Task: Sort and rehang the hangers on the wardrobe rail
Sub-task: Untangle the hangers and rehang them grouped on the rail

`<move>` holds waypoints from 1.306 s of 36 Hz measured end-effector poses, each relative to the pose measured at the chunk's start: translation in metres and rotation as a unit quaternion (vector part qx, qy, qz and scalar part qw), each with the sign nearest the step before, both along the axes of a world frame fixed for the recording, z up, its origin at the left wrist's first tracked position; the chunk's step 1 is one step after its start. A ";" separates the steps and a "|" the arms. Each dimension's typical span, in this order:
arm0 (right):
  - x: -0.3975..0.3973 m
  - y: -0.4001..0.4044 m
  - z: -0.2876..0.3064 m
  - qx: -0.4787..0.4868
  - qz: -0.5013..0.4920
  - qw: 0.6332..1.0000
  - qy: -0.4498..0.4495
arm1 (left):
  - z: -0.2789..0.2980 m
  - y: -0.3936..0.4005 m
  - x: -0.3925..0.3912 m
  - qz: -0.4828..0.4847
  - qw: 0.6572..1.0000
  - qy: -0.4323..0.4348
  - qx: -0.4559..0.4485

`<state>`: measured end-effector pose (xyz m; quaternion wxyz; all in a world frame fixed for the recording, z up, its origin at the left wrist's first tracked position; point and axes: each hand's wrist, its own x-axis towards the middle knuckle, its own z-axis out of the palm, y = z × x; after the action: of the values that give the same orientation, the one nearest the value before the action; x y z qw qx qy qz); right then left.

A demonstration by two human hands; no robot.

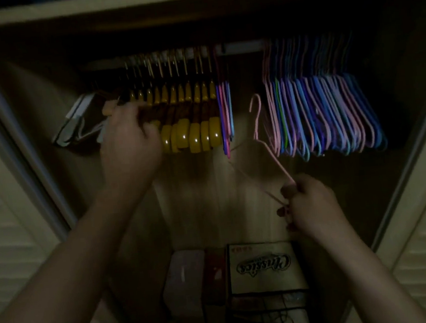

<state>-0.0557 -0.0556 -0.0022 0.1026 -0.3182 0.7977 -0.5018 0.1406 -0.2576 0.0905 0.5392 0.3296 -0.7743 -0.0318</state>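
Hangers are seen in three groups on the pale metal wardrobe rail (pixel 237 47), inside a dim wardrobe. At the left part of the rail, a row of yellow and brown wooden hangers (pixel 189 116) is hung close together. Just beside them, a few thin purple, pink and blue hangers (pixel 225 115) are hung. Further right, apart from these, a big bunch of thin pink, blue and purple wire hangers (pixel 322 114) is packed tightly.

One thin pink wire hanger (pixel 261 130) is held off the rail, in the gap between the small group and the big bunch, with its hook pointing up. Its lower corner is pinched by the curled fingers and thumb of the right hand (pixel 307 201). The left hand (pixel 126 141) is raised at the left end of the wooden hangers, and its fingers are curled around one of them.

On the wardrobe floor, a beige cardboard box with the printed word "Classics" (pixel 263 265) is placed, with a pale pink box (pixel 184 281) near its left side. A dark folded item with a white edge (pixel 80 122) is seen left of the wooden hangers.
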 end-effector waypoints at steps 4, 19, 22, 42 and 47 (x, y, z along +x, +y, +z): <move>-0.002 -0.018 0.036 -0.003 0.000 0.998 0.063 | 0.046 -0.026 0.001 0.116 0.982 -0.079 -0.125; -0.022 -0.076 0.111 0.019 -0.053 0.978 0.199 | 0.113 -0.075 -0.001 0.149 0.962 -0.147 -0.176; -0.033 -0.096 0.123 0.004 -0.070 0.975 0.209 | 0.115 -0.074 -0.002 0.143 0.966 -0.134 -0.172; -0.046 -0.119 0.120 0.227 -0.120 0.855 0.450 | 0.109 -0.084 -0.008 0.131 0.971 -0.105 -0.168; -0.054 -0.120 0.112 0.253 -0.125 0.837 0.468 | 0.109 -0.080 -0.007 0.124 0.973 -0.105 -0.164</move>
<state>-0.1093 -0.1753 0.1099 -0.2700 -0.3759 0.8827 -0.0820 0.1338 -0.3377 0.1998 0.5015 0.3317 -0.7744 0.1968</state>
